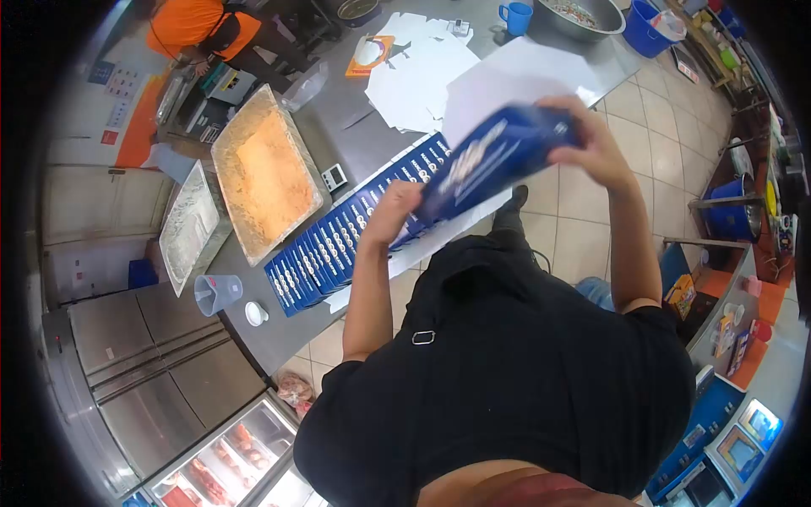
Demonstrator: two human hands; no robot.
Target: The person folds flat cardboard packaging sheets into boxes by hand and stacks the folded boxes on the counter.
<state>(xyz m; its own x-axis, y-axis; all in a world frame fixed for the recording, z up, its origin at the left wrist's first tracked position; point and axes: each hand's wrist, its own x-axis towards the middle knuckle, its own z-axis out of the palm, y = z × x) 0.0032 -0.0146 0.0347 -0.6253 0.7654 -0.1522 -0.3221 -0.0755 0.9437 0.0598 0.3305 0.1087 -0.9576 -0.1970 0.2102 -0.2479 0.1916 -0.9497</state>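
Observation:
A blue carton (498, 160) with white print is held tilted over the near edge of the metal table, blurred by motion, with a white flap (515, 80) standing out behind it. My right hand (596, 148) is closed on its upper right end, thumb on the printed face. At the lower left end, my left hand (394, 209) has its fingers closed on the carton. Beneath and left of it runs a long row of matching blue cartons (317, 258), packed side by side. Flat white carton sheets (410, 84) lie spread farther back.
Left of the row are a tray of orange-brown powder (274, 182), a second metal tray (193, 228), a small timer (334, 177) and a clear jug (218, 293). A blue mug (516, 18) and metal bowl (583, 19) stand at the back. A person in orange (198, 29) is beyond.

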